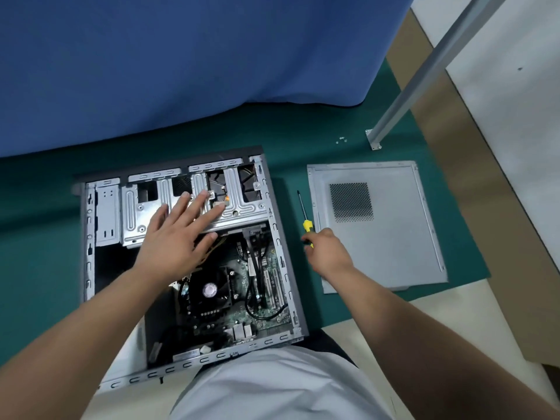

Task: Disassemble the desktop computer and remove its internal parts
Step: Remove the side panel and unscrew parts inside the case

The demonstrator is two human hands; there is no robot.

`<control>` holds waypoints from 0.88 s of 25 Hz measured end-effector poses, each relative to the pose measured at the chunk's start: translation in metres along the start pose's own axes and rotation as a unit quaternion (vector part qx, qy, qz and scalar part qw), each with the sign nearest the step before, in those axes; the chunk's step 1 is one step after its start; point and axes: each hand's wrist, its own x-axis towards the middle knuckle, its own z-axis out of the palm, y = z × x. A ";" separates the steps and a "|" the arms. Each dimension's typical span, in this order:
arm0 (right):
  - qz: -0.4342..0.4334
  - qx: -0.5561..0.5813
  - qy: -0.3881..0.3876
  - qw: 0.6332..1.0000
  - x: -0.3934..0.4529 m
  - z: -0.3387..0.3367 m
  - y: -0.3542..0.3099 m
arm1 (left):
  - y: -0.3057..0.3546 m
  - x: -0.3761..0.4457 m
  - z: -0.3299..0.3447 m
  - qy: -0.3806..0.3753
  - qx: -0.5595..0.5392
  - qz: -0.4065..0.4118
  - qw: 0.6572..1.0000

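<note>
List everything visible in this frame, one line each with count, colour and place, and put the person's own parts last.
computer case: one, grey metal, open, lying on the mat
drive cage: one, silver, far end of the case
motherboard: one, green, near end of the case
CPU fan: one, black, on the motherboard
side panel: one, grey with a mesh vent, flat on the mat right of the case
screwdriver: one, yellow and black handle, between case and panel
screws: a few, silver, far on the mat
mat: one, green
curtain: one, blue, behind
left hand: flat on the drive cage
right hand: grips the screwdriver handle
</note>
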 end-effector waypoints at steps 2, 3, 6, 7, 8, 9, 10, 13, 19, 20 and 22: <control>0.010 -0.046 -0.010 0.999 0.002 0.008 -0.005 | -0.004 -0.002 0.003 -0.002 0.023 -0.001 1.000; 0.015 -0.064 -0.010 0.998 0.002 0.012 -0.007 | -0.004 -0.002 0.004 0.001 0.028 -0.002 1.000; 0.020 -0.127 0.002 0.992 0.001 0.018 -0.011 | -0.005 0.000 0.009 0.017 0.036 0.000 0.999; 0.019 -0.146 0.008 0.989 0.000 0.019 -0.011 | -0.005 0.000 0.011 0.023 0.039 0.000 0.999; 0.019 -0.156 0.011 0.987 -0.001 0.019 -0.010 | -0.006 0.000 0.012 0.028 0.043 0.001 0.999; 0.021 -0.153 0.008 0.988 0.000 0.019 -0.009 | -0.007 0.000 0.014 0.036 0.047 0.001 0.998; 0.023 -0.136 0.001 0.990 0.000 0.016 -0.008 | -0.007 0.001 0.015 0.044 0.050 0.002 0.998; 0.025 -0.020 -0.007 0.999 -0.001 -0.001 -0.004 | -0.007 0.001 0.019 0.063 0.053 0.008 0.997; -0.130 0.149 0.211 0.957 -0.043 -0.028 -0.045 | -0.008 0.002 0.023 0.092 0.054 0.011 0.994; -0.181 0.115 0.230 0.949 -0.054 -0.026 -0.059 | -0.008 0.001 0.024 0.097 0.053 0.013 0.994; -0.247 -0.014 0.225 0.942 -0.068 -0.017 -0.083 | -0.008 0.001 0.024 0.102 0.052 0.016 0.993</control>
